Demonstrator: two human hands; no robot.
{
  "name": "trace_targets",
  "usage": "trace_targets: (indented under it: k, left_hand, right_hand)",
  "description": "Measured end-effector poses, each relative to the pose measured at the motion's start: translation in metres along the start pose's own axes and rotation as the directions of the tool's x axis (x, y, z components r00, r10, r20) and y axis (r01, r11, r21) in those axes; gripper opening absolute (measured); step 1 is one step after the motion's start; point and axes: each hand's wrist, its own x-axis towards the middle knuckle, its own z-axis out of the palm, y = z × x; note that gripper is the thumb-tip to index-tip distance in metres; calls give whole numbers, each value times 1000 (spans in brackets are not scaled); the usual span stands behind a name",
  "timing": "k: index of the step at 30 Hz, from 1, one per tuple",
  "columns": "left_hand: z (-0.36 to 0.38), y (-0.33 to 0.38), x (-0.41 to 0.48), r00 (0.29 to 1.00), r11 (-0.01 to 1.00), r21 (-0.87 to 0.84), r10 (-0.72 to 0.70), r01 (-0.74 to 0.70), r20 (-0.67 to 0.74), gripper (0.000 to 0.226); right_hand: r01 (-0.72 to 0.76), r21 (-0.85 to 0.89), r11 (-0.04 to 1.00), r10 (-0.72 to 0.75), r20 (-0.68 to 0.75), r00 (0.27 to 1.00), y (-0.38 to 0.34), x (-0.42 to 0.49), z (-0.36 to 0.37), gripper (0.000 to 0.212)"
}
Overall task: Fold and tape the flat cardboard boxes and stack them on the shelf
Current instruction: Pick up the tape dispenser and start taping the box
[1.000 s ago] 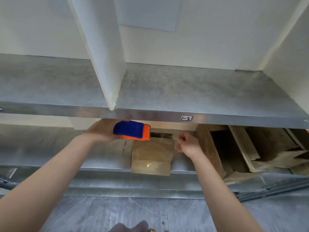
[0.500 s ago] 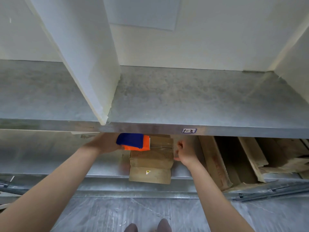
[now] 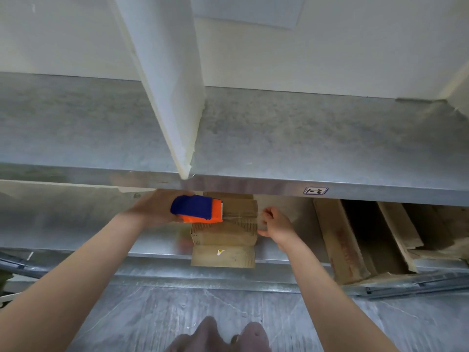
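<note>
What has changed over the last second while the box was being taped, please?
The left hand brought the tape dispenser slightly down onto the box, lowering the tape with it. The right hand edged towards the box's right side. Both grips held; the box and the flat cardboard stayed put.
</note>
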Motion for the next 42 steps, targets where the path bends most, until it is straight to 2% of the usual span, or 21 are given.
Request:
trace_targets:
  k: [8, 14, 21, 26, 29, 33, 37, 39, 42]
  left_hand:
    - [-21, -42, -19, 999, 998, 56, -36, 38, -40, 53]
    - [-27, -75, -25, 998, 999, 25, -35, 36, -59, 49]
    - [-29, -73, -25, 992, 992, 116, 56, -43, -112, 47]
    - [-27, -78, -28, 995, 995, 103, 16, -6, -95, 33]
    - [-25, -80, -30, 993, 996, 84, 35, -25, -110, 35]
    - [-24, -79, -29, 991, 995, 89, 49, -37, -126, 34]
    - [-24, -82, -29, 993, 998, 48, 40, -35, -109, 33]
    - [-23, -84, -29, 994, 998, 52, 47, -42, -99, 34]
    - [-24, -86, -31, 991, 997, 40, 68, -63, -112, 46]
  right_hand:
    - [-46, -1, 999, 46, -19, 999, -2, -1, 41, 14]
    - [-75, 6, 997, 75, -21, 997, -6, 3, 69, 21]
    - [-92, 36, 995, 94, -70, 993, 5, 6, 78, 16]
    - [1, -151, 989, -20, -130, 991, 19, 8, 87, 16]
    - [63, -246, 967, -110, -180, 978, 26, 8, 96, 13]
    - [81, -283, 956, -151, -236, 960, 25, 5, 105, 3]
    - [117, -353, 928, -236, -317, 919, 25, -2, 104, 7]
    - [113, -425, 898, -261, -308, 915, 25, -6, 99, 3]
    - [153, -491, 857, -293, -221, 930, 25, -14, 96, 20]
